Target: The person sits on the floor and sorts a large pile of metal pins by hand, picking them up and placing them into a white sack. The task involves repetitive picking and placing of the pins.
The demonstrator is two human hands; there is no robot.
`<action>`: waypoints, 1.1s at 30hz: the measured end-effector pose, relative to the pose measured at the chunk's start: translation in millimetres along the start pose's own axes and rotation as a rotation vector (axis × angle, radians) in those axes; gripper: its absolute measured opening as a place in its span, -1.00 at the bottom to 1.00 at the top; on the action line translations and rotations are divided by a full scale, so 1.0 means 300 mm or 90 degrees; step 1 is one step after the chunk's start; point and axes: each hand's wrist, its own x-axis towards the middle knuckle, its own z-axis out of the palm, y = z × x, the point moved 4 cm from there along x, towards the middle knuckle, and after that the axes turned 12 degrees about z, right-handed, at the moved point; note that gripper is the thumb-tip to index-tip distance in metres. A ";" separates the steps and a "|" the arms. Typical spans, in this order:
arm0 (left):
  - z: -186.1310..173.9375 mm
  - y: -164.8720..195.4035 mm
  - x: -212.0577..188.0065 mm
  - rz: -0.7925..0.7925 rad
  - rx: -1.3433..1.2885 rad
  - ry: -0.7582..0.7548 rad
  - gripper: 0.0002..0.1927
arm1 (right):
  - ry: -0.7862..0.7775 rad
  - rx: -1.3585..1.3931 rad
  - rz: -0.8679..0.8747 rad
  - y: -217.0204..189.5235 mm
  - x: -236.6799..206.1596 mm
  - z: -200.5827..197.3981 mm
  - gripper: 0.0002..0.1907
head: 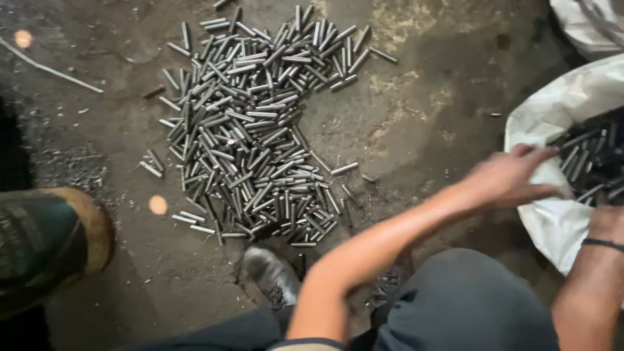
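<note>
Landmark: white sack (552, 221), at the right of the head view, mouth open, short dark metal pins (588, 162) visible inside. Left hand (513, 182) reaches across the body to the sack's near rim, fingers spread and slightly blurred; it rests on or just over the fabric at the mouth, and I cannot tell whether it pinches the cloth or any pin. Right hand (608, 221) sits at the sack's mouth, just right of the left hand, wrist with a dark band (601, 244); its fingers are cut off by the frame edge, so its state cannot be told. Well left of the sack a large loose pile (250, 130) of the same pins lies on the dirty concrete floor (442, 97), with strays at its edges. A black shoe (273, 276) stands just below the pile. Far left of the sack, a rounded green and brown object (45, 240), unclear. Risk, as judged: the sack rim is slack, so a loose hold could let it sag and pins roll out; round pins near the shoe could slip underfoot.
</note>
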 end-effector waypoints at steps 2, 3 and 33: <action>-0.196 -0.129 -0.214 0.010 0.168 -0.026 -0.34 | 0.086 -0.082 -0.054 0.046 -0.037 0.014 -0.82; -0.328 -0.181 -0.354 0.014 0.328 0.011 -0.55 | 0.139 -0.121 -0.107 0.072 -0.083 0.031 -0.81; -0.949 -0.408 -1.033 -0.131 0.372 -0.214 -0.51 | -0.508 -0.506 -0.443 0.472 -1.002 1.003 -0.78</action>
